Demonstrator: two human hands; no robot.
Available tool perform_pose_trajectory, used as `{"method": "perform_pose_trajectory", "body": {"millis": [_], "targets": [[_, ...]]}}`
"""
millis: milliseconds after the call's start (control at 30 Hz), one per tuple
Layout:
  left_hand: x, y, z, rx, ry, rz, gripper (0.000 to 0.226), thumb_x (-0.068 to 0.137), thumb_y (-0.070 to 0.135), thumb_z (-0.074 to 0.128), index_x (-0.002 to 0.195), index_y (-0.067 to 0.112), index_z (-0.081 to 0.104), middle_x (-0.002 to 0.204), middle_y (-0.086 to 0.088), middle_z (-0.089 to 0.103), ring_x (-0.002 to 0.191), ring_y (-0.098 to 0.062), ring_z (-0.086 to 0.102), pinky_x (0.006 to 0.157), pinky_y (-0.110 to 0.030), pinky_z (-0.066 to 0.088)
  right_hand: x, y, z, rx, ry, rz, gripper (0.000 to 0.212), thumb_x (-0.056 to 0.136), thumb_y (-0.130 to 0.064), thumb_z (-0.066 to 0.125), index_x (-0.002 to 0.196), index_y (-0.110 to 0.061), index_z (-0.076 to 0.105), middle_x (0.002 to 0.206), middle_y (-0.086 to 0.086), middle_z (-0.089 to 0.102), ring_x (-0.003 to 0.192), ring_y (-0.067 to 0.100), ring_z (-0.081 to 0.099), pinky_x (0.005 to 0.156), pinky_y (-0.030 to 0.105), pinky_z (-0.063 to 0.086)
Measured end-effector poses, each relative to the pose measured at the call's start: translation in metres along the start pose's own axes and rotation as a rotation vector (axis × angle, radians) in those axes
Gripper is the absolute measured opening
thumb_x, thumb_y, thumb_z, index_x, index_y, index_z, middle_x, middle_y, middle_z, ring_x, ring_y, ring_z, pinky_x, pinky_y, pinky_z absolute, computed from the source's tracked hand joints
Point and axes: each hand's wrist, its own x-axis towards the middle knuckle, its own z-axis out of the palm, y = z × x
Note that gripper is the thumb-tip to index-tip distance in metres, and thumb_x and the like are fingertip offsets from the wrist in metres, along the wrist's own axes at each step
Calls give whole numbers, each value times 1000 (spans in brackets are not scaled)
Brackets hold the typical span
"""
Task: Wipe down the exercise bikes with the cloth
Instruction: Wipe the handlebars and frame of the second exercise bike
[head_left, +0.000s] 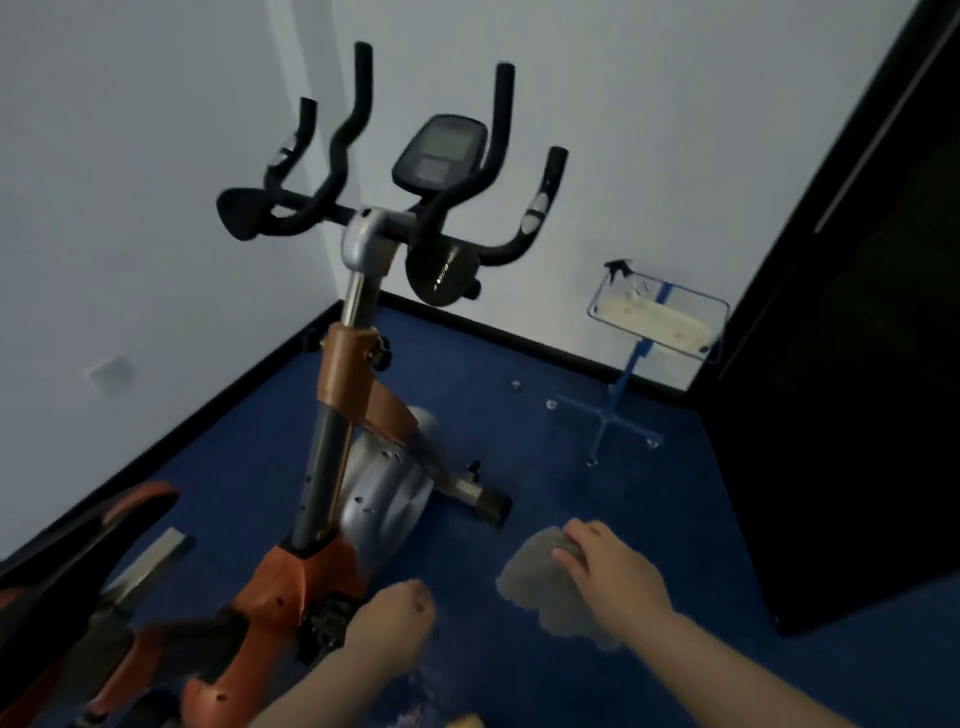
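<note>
An orange and silver exercise bike (358, 483) stands in the room's corner, with black handlebars (337, 150) and a console (439, 150) at the top. My right hand (608, 566) holds a grey cloth (540, 587) in the air to the right of the bike's frame, apart from it. Low beside the orange frame near the crank, my left hand (392, 618) is curled into a loose fist with nothing in it. The bike's black and orange saddle (88, 540) shows at the lower left.
Blue floor (519, 426) runs to white walls with a black skirting. A small blue stand with a clear tray (657, 317) sits at the back right. A dark door or cabinet (857, 364) fills the right side.
</note>
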Motion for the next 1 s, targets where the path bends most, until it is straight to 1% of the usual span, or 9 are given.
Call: {"method": "perform_pose_trajectory", "body": {"millis": [133, 233, 333, 433, 567, 667, 767, 900, 1000], "targets": [[40, 32, -54, -157, 121, 43, 19, 92, 31, 45, 81, 29, 60, 89, 8, 67, 87, -12, 63, 82, -30, 50, 75, -10, -35, 28, 95, -139, 15, 96, -44, 45, 101, -33, 53, 103, -18, 36, 81, 3, 50, 66, 28, 50], [60, 63, -98, -306, 321, 107, 13, 94, 32, 51, 88, 32, 63, 87, 9, 67, 82, -4, 62, 79, -28, 51, 121, -27, -72, 206, 184, -219, 18, 94, -38, 51, 112, -37, 51, 106, -22, 45, 92, 0, 52, 75, 26, 50], [81, 97, -142, -532, 511, 148, 15, 92, 24, 54, 89, 36, 64, 90, 10, 67, 77, 0, 62, 64, -18, 47, 168, -47, -121, 481, 282, -294, 17, 91, -36, 59, 100, -43, 46, 100, -21, 56, 92, -2, 55, 77, 31, 52], [103, 127, -189, -662, 726, 220, 20, 90, 19, 58, 87, 38, 65, 93, 31, 62, 80, 13, 59, 60, -12, 46, 221, -73, -174, 515, 435, -567, 13, 91, -32, 60, 100, -34, 51, 97, -16, 58, 93, 0, 55, 78, 23, 50], [127, 157, -233, -913, 954, 163, 14, 87, 26, 57, 89, 36, 67, 81, 8, 70, 78, -22, 69, 70, -50, 58, 297, -122, -218, 438, 591, -919, 12, 91, -22, 60, 103, -19, 59, 104, -9, 59, 101, 5, 53, 89, 14, 39], [142, 175, -245, -1051, 1049, 150, 18, 90, 20, 55, 90, 34, 66, 78, 7, 69, 75, -20, 68, 59, -39, 54, 336, -154, -208, 365, 432, -960, 13, 88, -19, 63, 101, -17, 66, 112, -3, 58, 109, 10, 51, 96, 17, 36], [157, 188, -246, -1164, 1086, 104, 19, 92, 18, 52, 96, 32, 64, 89, 6, 69, 81, -11, 67, 65, -28, 52, 348, -162, -172, 258, 193, -844, 19, 91, -21, 57, 108, -21, 65, 119, -5, 54, 113, 10, 47, 96, 27, 41], [166, 193, -235, -1107, 1099, 82, 19, 95, 15, 50, 95, 29, 63, 88, 13, 66, 79, 10, 60, 59, -6, 46, 336, -134, -148, 317, 206, -754, 24, 94, -31, 49, 117, -30, 49, 121, -11, 47, 104, 2, 48, 83, 19, 46], [174, 196, -234, -1048, 1058, 146, 20, 97, 14, 50, 95, 30, 62, 88, 25, 64, 82, 9, 61, 63, -4, 45, 343, -141, -154, 273, 89, -755, 24, 96, -38, 40, 118, -30, 42, 115, -6, 41, 98, 9, 50, 78, 27, 47]]}}
